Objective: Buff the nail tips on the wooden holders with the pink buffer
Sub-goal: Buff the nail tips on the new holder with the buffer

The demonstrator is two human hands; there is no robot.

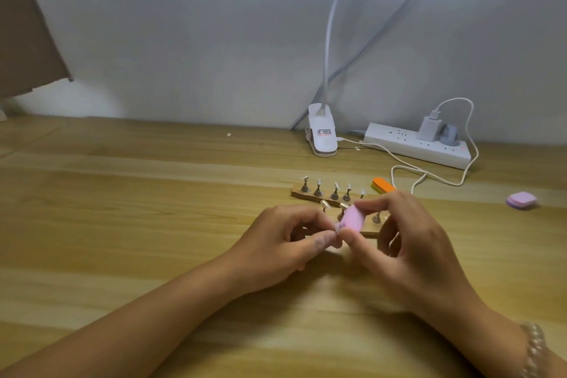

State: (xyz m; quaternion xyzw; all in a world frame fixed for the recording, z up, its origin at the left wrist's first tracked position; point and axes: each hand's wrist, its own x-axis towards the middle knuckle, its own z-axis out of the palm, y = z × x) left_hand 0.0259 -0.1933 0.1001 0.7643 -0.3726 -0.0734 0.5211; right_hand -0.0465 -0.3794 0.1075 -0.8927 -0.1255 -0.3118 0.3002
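Now, by 2 wooden holders — right hand pinches 1 pink buffer, left hand pinches 1 nail tip.

Two wooden holders stand on the tabletop. The far holder carries five metal stands with nail tips; the near holder shows three, with any others hidden behind the two hands, the left hand and the right hand. There are three buffers: one pink buffer, one orange buffer and one lilac buffer. There is also one power strip with two plugs, one clip lamp and one bracelet.
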